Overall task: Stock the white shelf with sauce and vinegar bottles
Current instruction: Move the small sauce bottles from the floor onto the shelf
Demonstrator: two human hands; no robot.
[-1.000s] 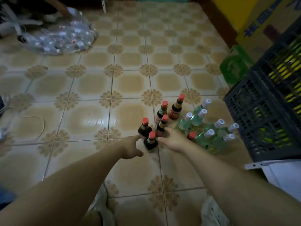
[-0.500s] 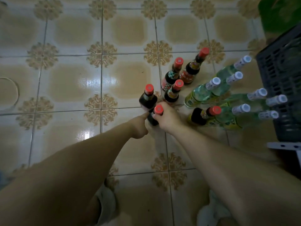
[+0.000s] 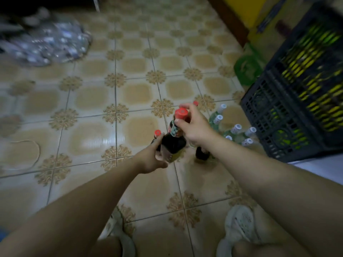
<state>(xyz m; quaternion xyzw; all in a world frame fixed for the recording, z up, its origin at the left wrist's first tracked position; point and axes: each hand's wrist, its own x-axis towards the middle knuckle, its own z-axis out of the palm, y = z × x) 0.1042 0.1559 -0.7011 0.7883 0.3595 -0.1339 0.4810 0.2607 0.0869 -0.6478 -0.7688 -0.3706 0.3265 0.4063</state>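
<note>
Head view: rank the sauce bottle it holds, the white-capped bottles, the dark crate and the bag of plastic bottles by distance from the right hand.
1. The sauce bottle: in the right hand, gripped at the neck.
2. The white-capped bottles: on the floor just to its right.
3. The dark crate: farther right.
4. The bag of plastic bottles: far upper left.

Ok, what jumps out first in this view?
A dark glass sauce bottle with a red cap is held at the centre, the right hand pinching its neck and the left hand cupping its base. Just right of it, clear white-capped vinegar bottles cluster on the tiled floor beside a dark slatted plastic crate.
</note>
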